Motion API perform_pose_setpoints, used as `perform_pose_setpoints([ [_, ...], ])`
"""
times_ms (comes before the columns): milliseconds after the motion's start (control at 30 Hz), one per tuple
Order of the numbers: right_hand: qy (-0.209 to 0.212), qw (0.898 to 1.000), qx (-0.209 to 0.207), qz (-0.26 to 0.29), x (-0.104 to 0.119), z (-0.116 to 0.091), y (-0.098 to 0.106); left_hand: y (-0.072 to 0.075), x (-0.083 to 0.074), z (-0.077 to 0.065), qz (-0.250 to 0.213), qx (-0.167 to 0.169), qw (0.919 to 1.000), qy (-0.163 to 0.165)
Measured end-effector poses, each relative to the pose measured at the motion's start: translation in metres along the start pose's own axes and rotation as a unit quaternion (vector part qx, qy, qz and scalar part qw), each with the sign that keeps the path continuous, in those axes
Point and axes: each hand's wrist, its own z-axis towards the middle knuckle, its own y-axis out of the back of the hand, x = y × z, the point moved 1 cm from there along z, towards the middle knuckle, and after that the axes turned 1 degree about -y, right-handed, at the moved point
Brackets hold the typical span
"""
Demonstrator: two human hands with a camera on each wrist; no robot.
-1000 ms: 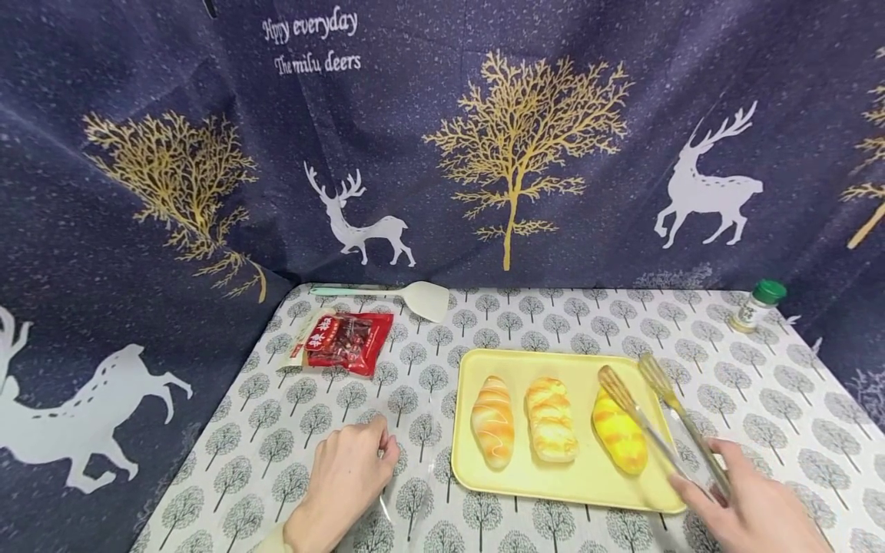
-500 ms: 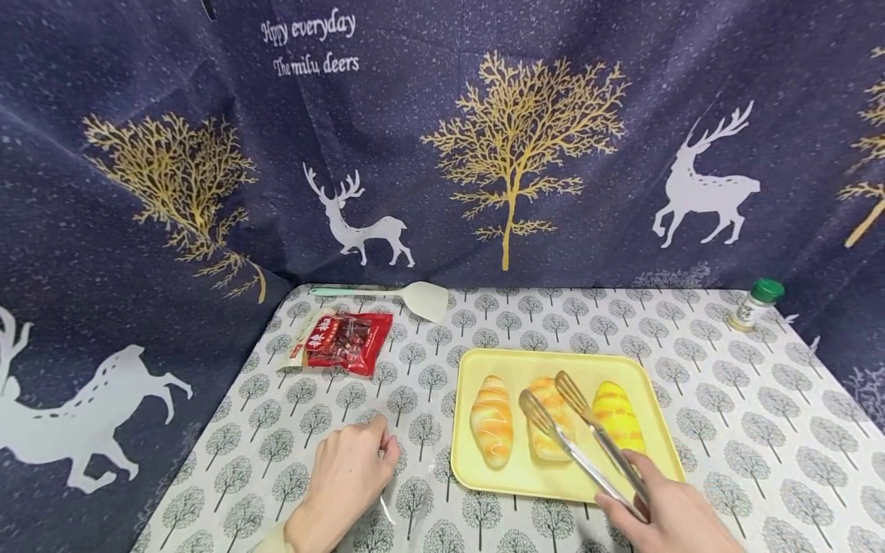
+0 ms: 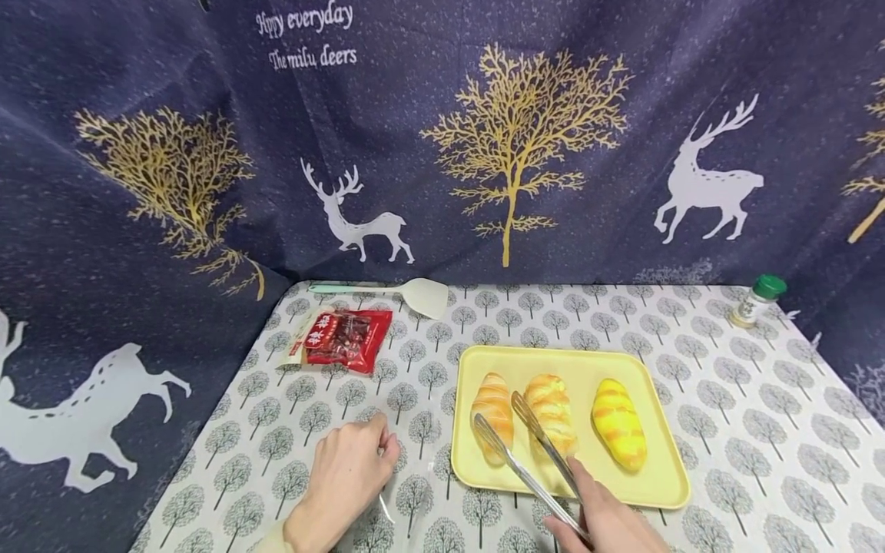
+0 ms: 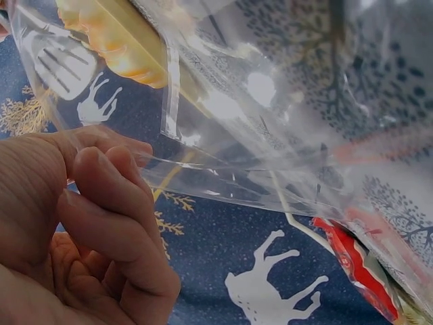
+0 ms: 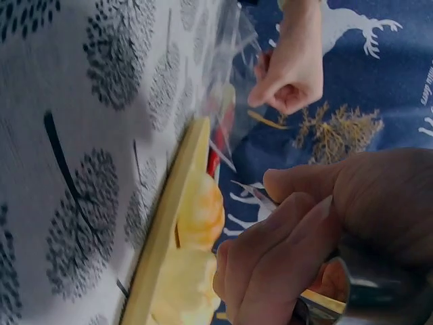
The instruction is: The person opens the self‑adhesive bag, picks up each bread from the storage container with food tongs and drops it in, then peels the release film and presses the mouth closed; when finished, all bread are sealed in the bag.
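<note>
My left hand (image 3: 353, 476) pinches the edge of a clear plastic bag (image 4: 223, 177), whose film spreads out in the left wrist view. In my right hand (image 3: 608, 518) is a pair of metal tongs (image 3: 520, 471), held with its arms apart. One tong tip appears over the bread roll with white drizzle (image 3: 494, 393); the other lies by the left edge of the middle twisted bread (image 3: 555, 399). Nothing sits visibly clamped between them. A yellow bread (image 3: 618, 425) lies at the right. All three breads rest on a yellow tray (image 3: 657, 480).
Behind the left hand lies a red snack packet (image 3: 349, 338). A spatula (image 3: 425, 298) rests along the back edge, and a green-capped seasoning bottle (image 3: 756, 301) stands at the back right. A dark deer-print curtain (image 3: 581, 253) closes off the back.
The tongs in my right hand have swept left, from around the yellow bread, across the middle bread, to the drizzled roll. My left hand has stayed in place.
</note>
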Motion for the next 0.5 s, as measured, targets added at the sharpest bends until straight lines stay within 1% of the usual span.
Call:
perform_pose_setpoints([
  [100, -0.002, 1.0, 0.004, -0.022, -0.001, 0.002, -0.011, 0.0, 0.0, 0.0, 0.003, -0.003, 1.0, -0.001],
  [200, -0.025, 0.999, 0.024, -0.039, 0.002, 0.001, -0.016, 0.0, 0.0, 0.0, 0.005, -0.006, 1.0, -0.002],
  [333, -0.055, 0.996, 0.048, -0.052, 0.011, 0.0, -0.016, 0.0, 0.0, 0.0, 0.003, -0.009, 1.0, -0.001],
  [500, -0.06, 0.994, 0.057, -0.076, 0.017, -0.001, -0.014, -0.001, 0.001, 0.0, 0.0, -0.003, 1.0, 0.004],
])
